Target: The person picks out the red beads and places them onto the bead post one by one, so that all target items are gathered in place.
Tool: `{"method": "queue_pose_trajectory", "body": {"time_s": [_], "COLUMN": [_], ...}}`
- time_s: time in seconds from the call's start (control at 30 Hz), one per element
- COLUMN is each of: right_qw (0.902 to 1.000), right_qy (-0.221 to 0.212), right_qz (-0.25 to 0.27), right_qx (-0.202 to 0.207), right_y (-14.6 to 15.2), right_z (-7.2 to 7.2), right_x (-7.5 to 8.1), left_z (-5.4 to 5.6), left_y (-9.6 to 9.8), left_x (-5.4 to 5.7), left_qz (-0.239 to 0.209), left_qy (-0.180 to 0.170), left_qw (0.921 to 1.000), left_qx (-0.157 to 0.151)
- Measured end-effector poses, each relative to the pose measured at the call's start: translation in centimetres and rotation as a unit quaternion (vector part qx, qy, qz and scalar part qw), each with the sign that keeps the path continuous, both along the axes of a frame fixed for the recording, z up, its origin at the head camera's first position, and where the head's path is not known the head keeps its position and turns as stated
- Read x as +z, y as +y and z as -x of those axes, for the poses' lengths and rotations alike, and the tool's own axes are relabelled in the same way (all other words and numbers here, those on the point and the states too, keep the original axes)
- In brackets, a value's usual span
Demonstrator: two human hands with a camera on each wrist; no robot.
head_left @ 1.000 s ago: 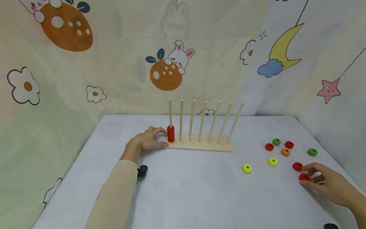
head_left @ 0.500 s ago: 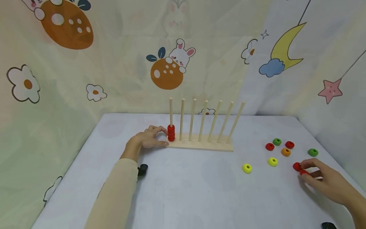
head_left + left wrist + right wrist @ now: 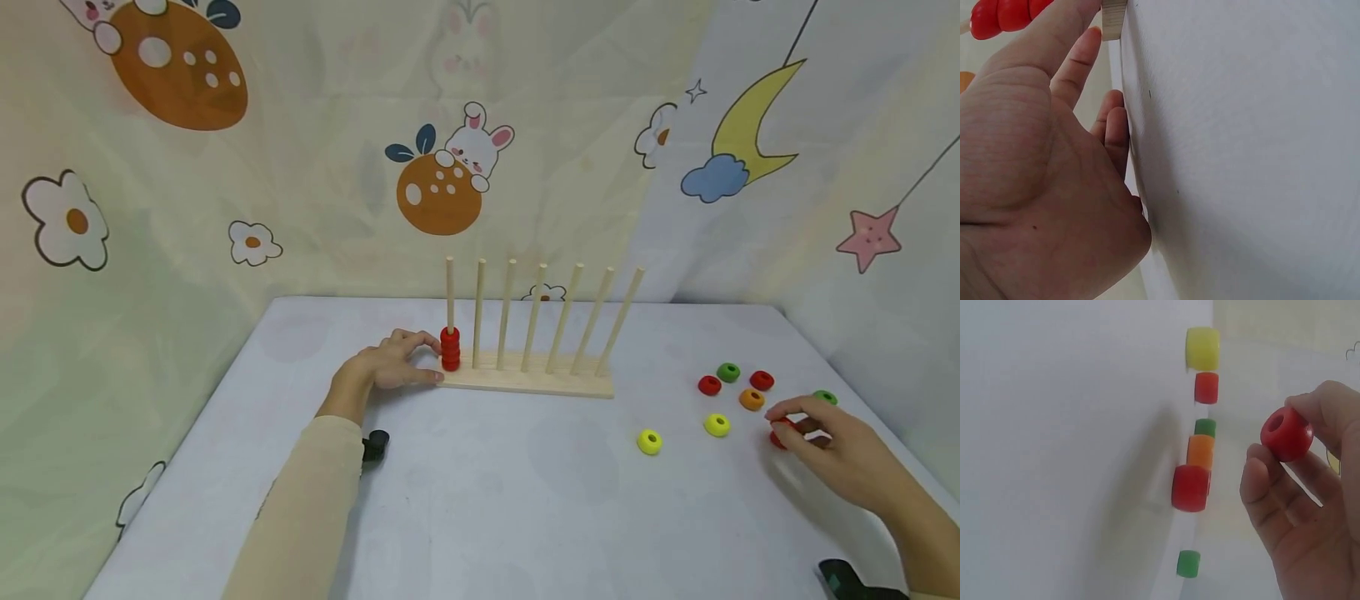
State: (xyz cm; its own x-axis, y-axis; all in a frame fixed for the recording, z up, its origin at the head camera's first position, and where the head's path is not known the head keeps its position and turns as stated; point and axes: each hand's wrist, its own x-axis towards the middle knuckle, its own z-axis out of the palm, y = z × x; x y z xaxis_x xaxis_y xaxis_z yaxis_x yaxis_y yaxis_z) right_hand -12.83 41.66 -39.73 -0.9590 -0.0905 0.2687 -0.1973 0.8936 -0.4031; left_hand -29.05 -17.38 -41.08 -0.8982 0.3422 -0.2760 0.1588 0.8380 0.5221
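A red bead (image 3: 1292,437) is held above the table (image 3: 510,508) by the right hand (image 3: 843,454), fingertips clamped on its sides, probably to leave its hole clear. Loose beads (image 3: 717,425) lie beside and beyond, within that hand's reach. Farther off, the left hand (image 3: 390,365), thumb and forefinger apart, touches the left end of the peg rack (image 3: 528,382) beside stacked red beads (image 3: 450,352), apparently steadying it.

Bare left hand (image 3: 390,364) is left of centre, thumb and index spread, beige-sleeved left arm (image 3: 303,508) running up from the bottom edge; bare right hand (image 3: 843,450)'s lower right, kinda pinching.
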Motion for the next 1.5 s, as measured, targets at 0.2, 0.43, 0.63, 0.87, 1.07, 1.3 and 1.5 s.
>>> {"method": "queue_pose_trajectory", "body": {"time_s": [0.2,0.43,0.63,0.87,1.07,1.3,1.5], "right_qw": [0.9996,0.9964,0.9935,0.9924,0.9949,0.9952,0.9888], "right_qy": [0.012,0.029,0.037,0.058,0.047,0.059,0.109], "right_qz": [0.024,0.060,0.078,0.084,0.066,0.057,0.064], "right_qx": [0.007,0.053,0.073,0.069,0.060,0.054,0.080], "right_y": [-0.3,-0.6,-2.2,-3.9,-4.5,-5.2,-6.6], "right_z": [0.2,0.7,1.5,2.3,2.7,3.2,3.9], "right_x": [0.5,0.3,0.3,0.6,1.3,2.1,2.3], "left_z": [-0.1,0.0,0.0,0.1,0.1,0.1,0.1], "left_y": [0.1,0.0,-0.4,-0.6,-0.5,-0.2,-0.2], "left_x": [-0.1,-0.2,0.1,-0.1,-0.1,0.1,0.0], "left_qz": [-0.004,0.000,0.009,0.008,0.005,0.006,0.003], "left_qy": [-0.002,0.004,0.005,0.005,0.004,0.004,0.000], "left_qw": [1.0000,1.0000,0.9999,0.9999,0.9999,0.9999,1.0000], "left_qx": [0.001,-0.004,-0.007,-0.009,-0.009,-0.010,-0.006]}}
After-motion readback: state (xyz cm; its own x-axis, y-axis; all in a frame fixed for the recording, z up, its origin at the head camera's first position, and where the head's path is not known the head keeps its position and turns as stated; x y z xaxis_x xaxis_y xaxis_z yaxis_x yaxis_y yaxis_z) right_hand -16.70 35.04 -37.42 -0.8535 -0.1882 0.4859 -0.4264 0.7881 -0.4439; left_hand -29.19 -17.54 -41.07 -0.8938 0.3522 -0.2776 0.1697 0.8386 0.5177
